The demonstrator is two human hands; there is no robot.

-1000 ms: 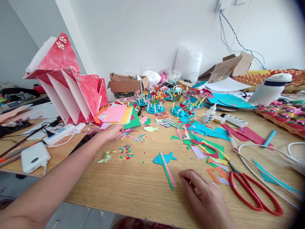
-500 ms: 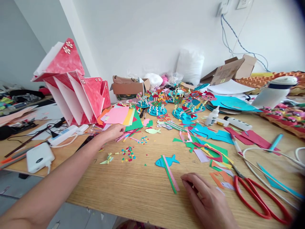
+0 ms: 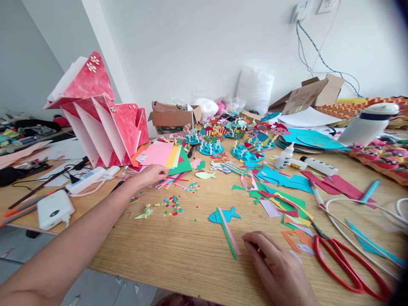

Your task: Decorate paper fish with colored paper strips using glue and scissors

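My left hand (image 3: pixel 153 174) reaches across to a small heap of coloured paper strips (image 3: pixel 167 183) in front of stacked coloured paper (image 3: pixel 156 154). Its fingers are closed and point down; what they hold, if anything, is hidden. On the table, my right hand (image 3: pixel 279 265) rests with curled fingers, thumb close to the index finger, and nothing shows in it. Just left of it lie a green strip (image 3: pixel 230 241) and a pink strip (image 3: pixel 230 231), their upper ends across a blue paper fish (image 3: pixel 235 213). A pale green paper fish (image 3: pixel 205 174) lies farther back.
Red-handled scissors (image 3: pixel 338 259) and a white cable (image 3: pixel 338 221) lie at the right among paper scraps (image 3: pixel 293 199). Paper dots (image 3: pixel 173 205) are scattered mid-table. Behind stand glue bottles (image 3: pixel 284 156), fish decorations (image 3: pixel 210 144) and a red-and-white cardboard structure (image 3: pixel 105 123).
Hardly anything differs: my left hand stays at the strips with a very slight shift, and the whole view has moved slightly. My right hand keeps its place.
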